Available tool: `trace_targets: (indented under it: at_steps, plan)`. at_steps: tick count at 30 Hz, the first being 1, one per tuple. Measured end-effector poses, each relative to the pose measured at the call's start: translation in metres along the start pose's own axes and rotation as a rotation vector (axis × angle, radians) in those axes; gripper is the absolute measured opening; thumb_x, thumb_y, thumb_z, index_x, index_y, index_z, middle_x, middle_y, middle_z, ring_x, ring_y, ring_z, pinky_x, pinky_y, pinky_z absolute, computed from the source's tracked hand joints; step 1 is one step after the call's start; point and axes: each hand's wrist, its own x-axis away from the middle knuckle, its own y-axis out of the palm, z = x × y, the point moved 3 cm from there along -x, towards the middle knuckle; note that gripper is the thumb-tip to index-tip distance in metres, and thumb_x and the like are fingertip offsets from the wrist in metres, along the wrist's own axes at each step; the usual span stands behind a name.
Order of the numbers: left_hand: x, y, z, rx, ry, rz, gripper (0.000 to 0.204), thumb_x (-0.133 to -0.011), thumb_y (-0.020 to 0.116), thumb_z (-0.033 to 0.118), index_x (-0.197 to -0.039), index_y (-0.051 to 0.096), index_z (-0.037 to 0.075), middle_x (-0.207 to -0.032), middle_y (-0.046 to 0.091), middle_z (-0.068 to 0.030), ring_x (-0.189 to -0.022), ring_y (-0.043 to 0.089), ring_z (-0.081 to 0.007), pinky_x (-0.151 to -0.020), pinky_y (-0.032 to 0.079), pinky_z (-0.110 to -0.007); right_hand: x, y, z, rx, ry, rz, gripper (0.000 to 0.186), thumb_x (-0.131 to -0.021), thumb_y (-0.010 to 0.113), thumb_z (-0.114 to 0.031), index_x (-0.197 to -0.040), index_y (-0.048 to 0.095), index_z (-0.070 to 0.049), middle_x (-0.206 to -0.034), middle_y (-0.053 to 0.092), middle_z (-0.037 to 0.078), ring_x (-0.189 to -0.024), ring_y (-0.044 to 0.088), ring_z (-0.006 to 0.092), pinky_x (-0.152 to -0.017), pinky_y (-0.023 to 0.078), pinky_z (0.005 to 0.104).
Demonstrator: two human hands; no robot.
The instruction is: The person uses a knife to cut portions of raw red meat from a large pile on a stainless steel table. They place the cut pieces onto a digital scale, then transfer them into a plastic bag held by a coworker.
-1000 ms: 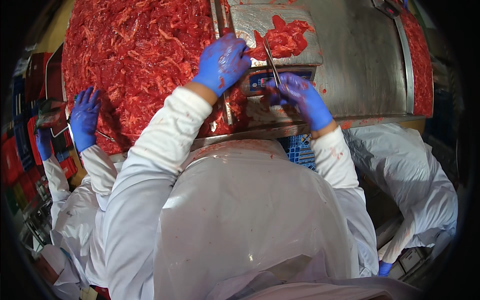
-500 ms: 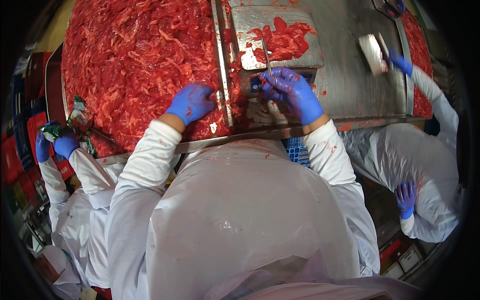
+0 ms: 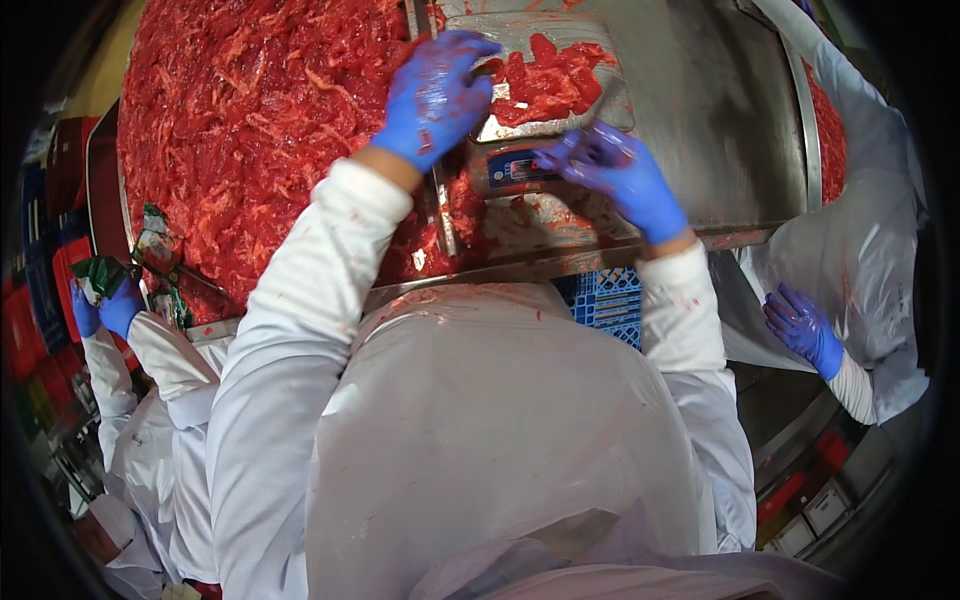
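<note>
A digital scale [image 3: 512,170] with a metal pan [image 3: 612,95] stands in front of me, and red meat pieces [image 3: 555,85] lie on the pan. My left hand [image 3: 435,100], in a blue glove, reaches over the pan's left edge beside the meat; its fingers are apart and nothing shows in them. My right hand [image 3: 625,180], also gloved in blue, hovers at the right end of the scale's display. Motion smears its fingers, and whether they hold anything does not show.
A large heap of raw meat strips [image 3: 260,130] fills the left side of the steel table [image 3: 715,130]. A metal divider [image 3: 440,205] borders it. At left a co-worker's gloved hands [image 3: 120,305] hold a green packet [image 3: 100,272]. Another co-worker's hand [image 3: 805,330] hangs at right. A blue crate [image 3: 605,305] sits below the edge.
My left hand has moved up and right from the meat heap to the scale pan. My right hand has shifted right; its thin metal tool no longer shows. The right co-worker's metal block left view.
</note>
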Motion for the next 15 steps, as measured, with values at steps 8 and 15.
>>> trace_targets:
  at_steps: [8, 15]
  plan:
    - [0.044, 0.009, -0.002, 0.555, -0.368, -0.171, 0.029, -0.095, 0.068, 0.012, -0.123, 0.068, 0.005, -0.112, 0.071, -0.0072, -0.101, 0.070, -0.0170, -0.090, 0.056, -0.033, -0.017, 0.024, 0.016, -0.001, -0.192, 0.172, 0.025, -0.094, 0.076, -0.008, -0.116, 0.065, -0.003, -0.107, 0.074, 0.008, -0.100, 0.072, 0.0185, -0.089, 0.059, 0.0311]
    - [0.084, -0.036, -0.026, 0.136, -0.514, -0.075, 0.030, -0.088, 0.072, 0.018, -0.116, 0.072, 0.008, -0.116, 0.070, -0.0155, -0.106, 0.069, -0.0322, -0.095, 0.055, -0.041, -0.084, 0.050, 0.030, 0.954, -0.429, 0.090, 0.047, -0.093, 0.074, -0.025, -0.133, 0.057, -0.007, -0.139, 0.060, 0.022, -0.126, 0.060, 0.0431, -0.103, 0.052, 0.0481]
